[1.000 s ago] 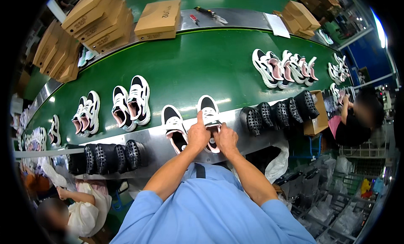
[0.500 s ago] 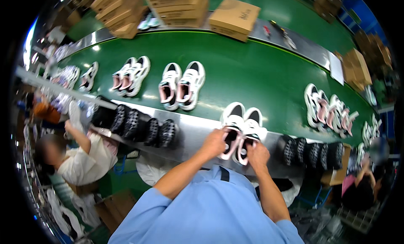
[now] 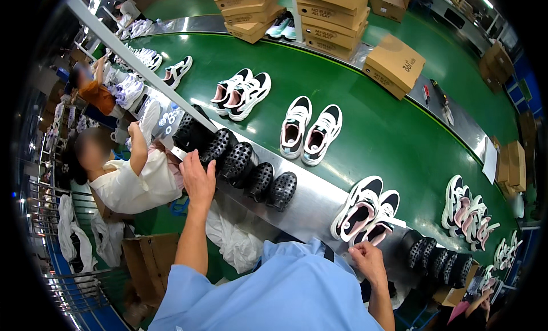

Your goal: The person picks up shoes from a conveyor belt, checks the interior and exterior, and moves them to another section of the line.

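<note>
My left hand is stretched out to the left, open, fingers apart, holding nothing visible. It is beside a row of black, clog-shaped pieces dotted with holes on the metal ledge. In front of me, a pair of white and black sneakers with pink lining stands at the belt's edge, toes pointing away. My right hand is at the heel of this pair with its fingers curled together; what they pinch, if anything, is hidden. Farther left on the green belt stands another similar pair.
More black clog-shaped pieces sit right of my right hand. Sneakers stand farther along the belt. A slanted metal bar crosses at left, near a seated co-worker. Shoe boxes line the far ledge.
My left hand has left the sneakers and swung left to the black clog-shaped pieces. My right hand has stayed by the sneakers' heels. The view has shifted left.
</note>
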`<state>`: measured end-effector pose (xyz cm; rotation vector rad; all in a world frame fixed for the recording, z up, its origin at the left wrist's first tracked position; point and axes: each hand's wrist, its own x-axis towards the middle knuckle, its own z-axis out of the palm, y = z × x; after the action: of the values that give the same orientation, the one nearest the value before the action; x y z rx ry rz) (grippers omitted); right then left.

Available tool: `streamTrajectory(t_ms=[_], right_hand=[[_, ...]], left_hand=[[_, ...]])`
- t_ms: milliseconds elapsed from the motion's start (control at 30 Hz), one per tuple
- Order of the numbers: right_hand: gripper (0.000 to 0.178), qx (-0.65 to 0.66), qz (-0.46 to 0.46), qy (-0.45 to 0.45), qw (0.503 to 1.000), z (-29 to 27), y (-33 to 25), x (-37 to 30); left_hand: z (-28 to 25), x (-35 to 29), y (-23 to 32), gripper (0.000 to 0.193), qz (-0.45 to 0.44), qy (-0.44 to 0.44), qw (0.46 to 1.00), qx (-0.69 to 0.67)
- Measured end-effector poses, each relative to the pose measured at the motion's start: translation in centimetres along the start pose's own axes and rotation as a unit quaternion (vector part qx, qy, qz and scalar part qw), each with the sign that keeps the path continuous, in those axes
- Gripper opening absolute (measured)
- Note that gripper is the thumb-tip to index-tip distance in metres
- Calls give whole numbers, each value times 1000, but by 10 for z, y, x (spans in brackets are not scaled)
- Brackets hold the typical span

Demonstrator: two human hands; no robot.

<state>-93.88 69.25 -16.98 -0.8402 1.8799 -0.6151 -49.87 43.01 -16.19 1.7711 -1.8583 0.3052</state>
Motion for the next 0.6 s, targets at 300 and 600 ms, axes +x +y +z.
streamTrajectory(t_ms=[300,600], right_hand=[[26,11,-48,36,998,16,-42,8],[48,570,-67,-40,818,62,-103,41]], left_hand=[[-50,25,34,52,-35,32,996,-79],[-45,-53,220,63,312,-174,836,-416]])
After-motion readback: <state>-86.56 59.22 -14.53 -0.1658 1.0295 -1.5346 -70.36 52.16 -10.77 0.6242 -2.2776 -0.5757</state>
